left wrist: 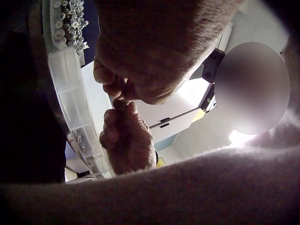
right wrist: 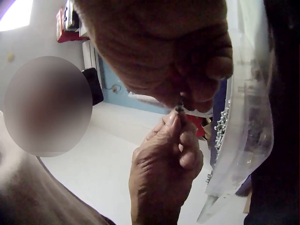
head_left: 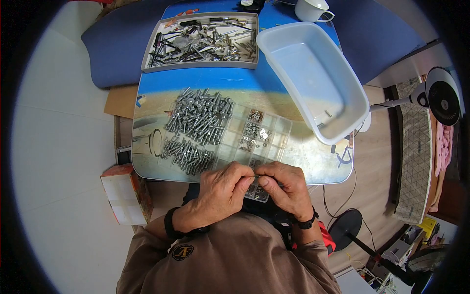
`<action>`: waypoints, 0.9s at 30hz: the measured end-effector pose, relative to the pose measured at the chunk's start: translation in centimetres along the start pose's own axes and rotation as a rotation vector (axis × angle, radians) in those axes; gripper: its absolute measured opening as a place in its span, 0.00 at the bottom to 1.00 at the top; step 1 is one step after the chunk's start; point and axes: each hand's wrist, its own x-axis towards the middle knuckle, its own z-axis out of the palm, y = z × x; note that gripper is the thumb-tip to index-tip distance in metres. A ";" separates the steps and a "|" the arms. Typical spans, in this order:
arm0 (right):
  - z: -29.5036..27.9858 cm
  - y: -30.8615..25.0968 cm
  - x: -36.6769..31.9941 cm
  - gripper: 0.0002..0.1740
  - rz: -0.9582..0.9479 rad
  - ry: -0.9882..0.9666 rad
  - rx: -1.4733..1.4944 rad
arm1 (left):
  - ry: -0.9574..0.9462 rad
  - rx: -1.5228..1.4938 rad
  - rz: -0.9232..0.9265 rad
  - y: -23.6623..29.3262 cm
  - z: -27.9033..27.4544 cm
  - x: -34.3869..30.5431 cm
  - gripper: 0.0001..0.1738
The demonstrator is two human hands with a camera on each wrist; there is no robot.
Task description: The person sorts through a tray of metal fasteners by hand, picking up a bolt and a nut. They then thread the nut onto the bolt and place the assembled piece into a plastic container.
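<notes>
Close to my body, over the near end of a clear divided plastic organizer [head_left: 278, 151], my two hands meet fingertip to fingertip. My left hand [head_left: 219, 187] and right hand [head_left: 286, 187] pinch a small metal fastener [right wrist: 179, 108] between them. Fingers hide most of it, and I cannot tell its exact kind. Heaps of silver bolts [head_left: 200, 115] and smaller screws [head_left: 188, 156] fill the organizer's left side. Nuts and washers [head_left: 252, 132] lie in its middle compartments, copper-coloured ones [head_left: 255, 115] in one farther back.
Along the table's back left stands a shallow box [head_left: 200, 64] of mixed metal hardware. A pale plastic tub [head_left: 313, 63] at the right holds a small metal piece [head_left: 328, 113] near its closer end. Behind it is a white mug [head_left: 308, 11]; a fan [head_left: 443, 96] stands off to the right.
</notes>
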 end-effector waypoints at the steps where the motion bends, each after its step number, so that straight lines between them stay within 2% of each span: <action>1: 0.0 -0.1 0.1 0.10 0.002 -0.001 0.001 | -0.001 -0.001 -0.002 0.0 -0.1 0.1 0.05; 19: 0.0 -0.1 0.3 0.11 0.078 0.010 0.020 | -0.003 -0.003 -0.014 -0.3 -0.2 0.3 0.06; 21: 0.2 0.4 0.4 0.11 -0.025 0.034 -0.033 | -0.005 -0.005 -0.009 -0.3 -0.2 0.4 0.06; 27: 0.4 0.3 0.5 0.10 -0.036 0.035 -0.029 | 0.005 0.009 0.008 -0.5 -0.3 0.4 0.06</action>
